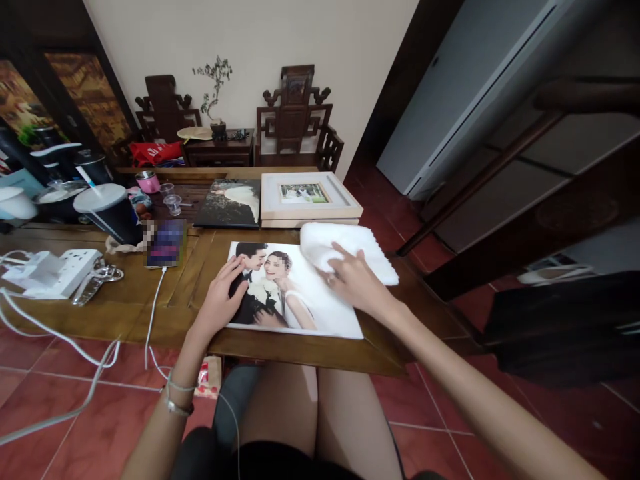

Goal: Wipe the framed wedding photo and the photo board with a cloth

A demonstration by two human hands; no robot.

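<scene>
A glossy wedding photo print (300, 307) lies flat at the front edge of the wooden table, showing a couple in black and white. My left hand (223, 297) rests with fingers stretched over its left edge. On the upper right part of the print, my right hand (353, 277) grips a folded white cloth (363, 247), some fingers bent into it and blurred by motion. The cloth overhangs the print's right side, and its fold hides that corner.
Behind the print are stacked light-framed pictures (313, 208) and a dark photo panel (231, 203). Leftward stand a phone (166, 243) on a charging cable, a lidded drink cup (110, 213) with a straw, and a white power strip (73, 272). Cables hang off the table (195, 320).
</scene>
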